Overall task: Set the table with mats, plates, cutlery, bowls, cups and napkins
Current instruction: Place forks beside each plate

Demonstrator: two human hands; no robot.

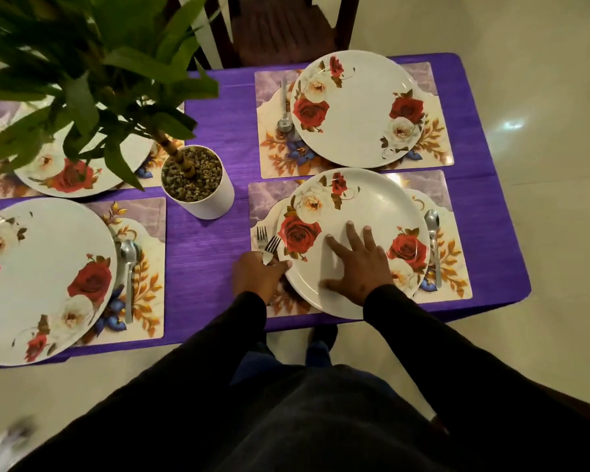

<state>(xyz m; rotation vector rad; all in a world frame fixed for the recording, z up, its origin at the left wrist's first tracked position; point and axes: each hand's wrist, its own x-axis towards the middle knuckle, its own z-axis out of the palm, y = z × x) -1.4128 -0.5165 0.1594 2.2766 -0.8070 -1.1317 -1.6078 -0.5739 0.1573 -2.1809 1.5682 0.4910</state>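
Placing forks at the near right setting.
The left hand [258,279] pinched two forks [268,245] over the mat [453,247], left of the plate [361,206]; the right hand [358,264], fingers spread flat, pressed the plate, probably steadying it; a spoon [434,243] lay right.

Two forks [268,241] lie beside the rose-patterned plate [361,212] on its mat [457,267].

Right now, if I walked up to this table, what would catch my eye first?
Probably the rose-patterned plates on floral mats over a bright purple tablecloth; the nearest plate has the person's right hand pressed flat on it. Just left of it, the left hand grips two forks. A leafy potted plant stands mid-table.
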